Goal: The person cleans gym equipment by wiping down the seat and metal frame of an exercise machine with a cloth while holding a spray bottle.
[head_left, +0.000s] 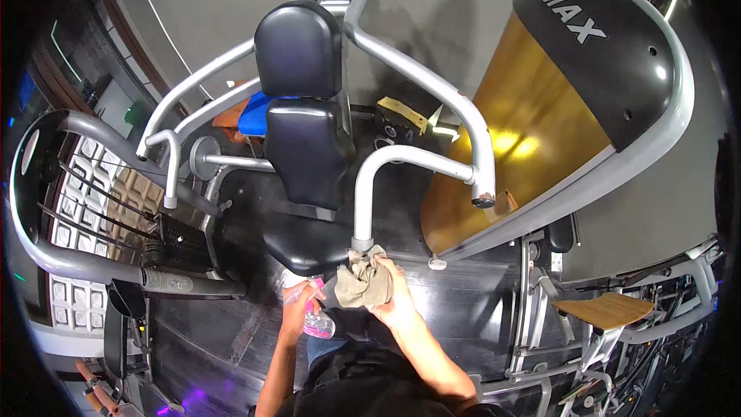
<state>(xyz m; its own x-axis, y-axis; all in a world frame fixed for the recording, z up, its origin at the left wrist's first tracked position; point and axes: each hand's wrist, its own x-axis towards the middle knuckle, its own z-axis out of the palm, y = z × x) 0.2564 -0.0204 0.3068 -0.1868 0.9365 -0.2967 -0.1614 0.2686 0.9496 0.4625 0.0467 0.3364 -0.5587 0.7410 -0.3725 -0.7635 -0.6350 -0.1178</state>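
My right hand (396,293) is closed on a crumpled beige cloth (364,278), which sits against the lower end of the machine's silver handle arm (363,212). In my left hand (298,303) is a clear spray bottle (319,326) with a pink nozzle, held low beside the seat. Just beyond both hands lies the black padded seat (305,241) of the exercise machine. Above it rise the black back pad (303,150) and the rounded upper pad (298,50). The cloth hides the tip of the handle and some of my right fingers.
A gold and black machine housing (532,100) stands to the right. On the left is a curved grey frame with a weight stack (181,239). Behind the seat are a blue item (258,114) and a dark box (401,120). A wooden seat board (606,309) is at lower right.
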